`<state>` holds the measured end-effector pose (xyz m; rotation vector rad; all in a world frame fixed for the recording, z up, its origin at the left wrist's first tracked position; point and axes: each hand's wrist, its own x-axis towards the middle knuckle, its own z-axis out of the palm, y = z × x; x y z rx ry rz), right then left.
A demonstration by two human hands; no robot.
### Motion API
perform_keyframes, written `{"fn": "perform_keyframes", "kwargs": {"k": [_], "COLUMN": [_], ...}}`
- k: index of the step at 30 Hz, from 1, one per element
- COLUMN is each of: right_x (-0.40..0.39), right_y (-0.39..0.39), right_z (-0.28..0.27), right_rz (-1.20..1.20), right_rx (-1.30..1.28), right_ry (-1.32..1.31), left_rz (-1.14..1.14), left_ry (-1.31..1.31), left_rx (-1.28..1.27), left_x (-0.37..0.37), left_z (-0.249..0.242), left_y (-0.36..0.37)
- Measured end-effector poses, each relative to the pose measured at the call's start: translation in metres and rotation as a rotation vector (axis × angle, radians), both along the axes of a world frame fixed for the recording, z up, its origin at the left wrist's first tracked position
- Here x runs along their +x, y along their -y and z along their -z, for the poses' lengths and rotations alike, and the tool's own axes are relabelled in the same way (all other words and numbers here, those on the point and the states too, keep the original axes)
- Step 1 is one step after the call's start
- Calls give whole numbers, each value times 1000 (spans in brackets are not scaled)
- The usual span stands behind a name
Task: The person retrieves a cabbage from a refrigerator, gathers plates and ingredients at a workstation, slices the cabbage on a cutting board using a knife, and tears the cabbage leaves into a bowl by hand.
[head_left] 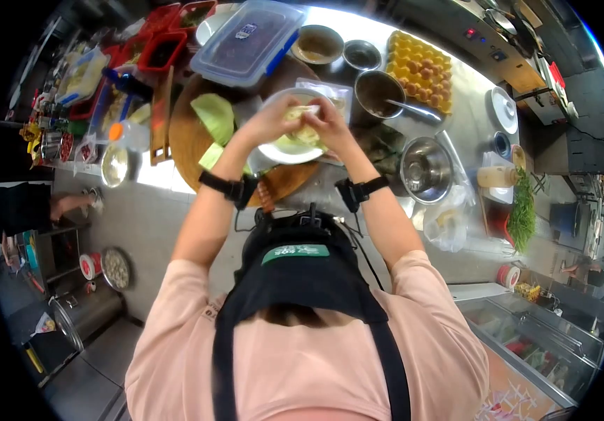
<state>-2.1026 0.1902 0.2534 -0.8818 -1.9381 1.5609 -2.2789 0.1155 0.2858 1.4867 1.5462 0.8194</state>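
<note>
My left hand (272, 121) and my right hand (330, 125) come together over a white bowl (286, 156). Pale yellow-green cabbage leaf (304, 132) is between them, with the fingers of both hands closed on it. More pale pieces lie in the bowl below. To the left, a large piece of green cabbage (215, 116) rests on the round wooden chopping board (187, 151), with a smaller cut piece (211, 156) nearer me. The bowl stands at the board's right side. My fingertips are partly hidden by the leaf and by each other.
Behind the board sits a lidded plastic box (249, 42). A steel pot (379, 95) with a ladle (414, 109), an egg tray (420, 70) and a steel bowl (425, 168) stand to the right. Red containers (164, 52) fill the back left. Green herbs (521, 210) hang at the right edge.
</note>
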Motion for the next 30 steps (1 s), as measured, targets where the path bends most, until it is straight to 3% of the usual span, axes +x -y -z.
{"fn": "perform_keyframes", "kwargs": {"k": [4,7,12,16,18,20,21,23,27,29,30], "right_x": [-6,-13,-19,-28,-28,-28,-25,-22,-34,-33,-34], "right_y": [-2,-10,-4,2,3,-2,-3,-16,-26,-17,-12], "right_z": [-13,-13,-20,-10,-7,-6,-15,-33,-24,-19,-21], "right_rz": [-20,-85,24,138,142,102,96,-191,-180,-86,11], "right_rx": [126,89,-121,-79,-52,214,207,-61,116,84,48], "right_ry": [-104,-263,-442,-514,-501,-319,-319,-18,-179,-166,-151], "left_rz": [-29,-53,-343,-442,-441,-444,-362,-231,-204,-352,-351], "left_ry": [217,302,664,830,752,673,454,-23,79,442,441], "left_rx": [-201,-100,107,220,213,212,192,165,313,159,161], "left_x": [9,7,12,19,16,5,-1,-8,0,7,7], "left_z": [-25,-19,29,45,52,53,47,23,13,4,7], "left_y": [4,-1,-5,-3,-1,-4,-3,-3,-8,-4,-5]}}
